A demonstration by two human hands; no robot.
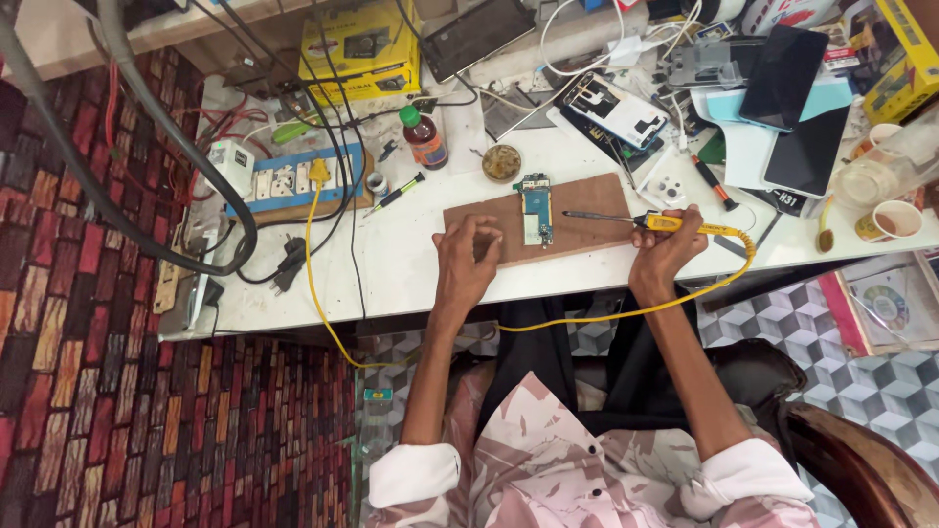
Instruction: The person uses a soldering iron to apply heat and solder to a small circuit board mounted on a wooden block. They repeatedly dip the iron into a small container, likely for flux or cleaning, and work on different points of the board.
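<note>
The person sits at a cluttered white worktop [411, 254] with a small phone circuit board [536, 210] lying flat near the middle of a brown wooden board [587, 220]. The right hand [667, 244] is closed around the yellow handle of a soldering iron [626, 219], whose dark tip points left and ends just beside the circuit board's right edge; whether it touches cannot be told. A yellow coiled cord [587, 318] runs from the handle, down past the worktop's edge and back up to a blue power strip [284, 184]. The left hand [468, 256] rests at the near left corner of the wooden board, fingers curled in loosely and holding nothing that can be seen. Judging from this, the work on the circuit board looks to be under way rather than finished: the circuit board is bare, out of any phone, and the soldering iron is aimed at it. A small round tin [502, 162] sits just behind the wooden board, and a brown bottle with a green cap [424, 137] stands to its left. Several phones and back covers [782, 88] lie in a heap at the far right, well apart from the circuit board, so any putting back together appears not yet done.
</note>
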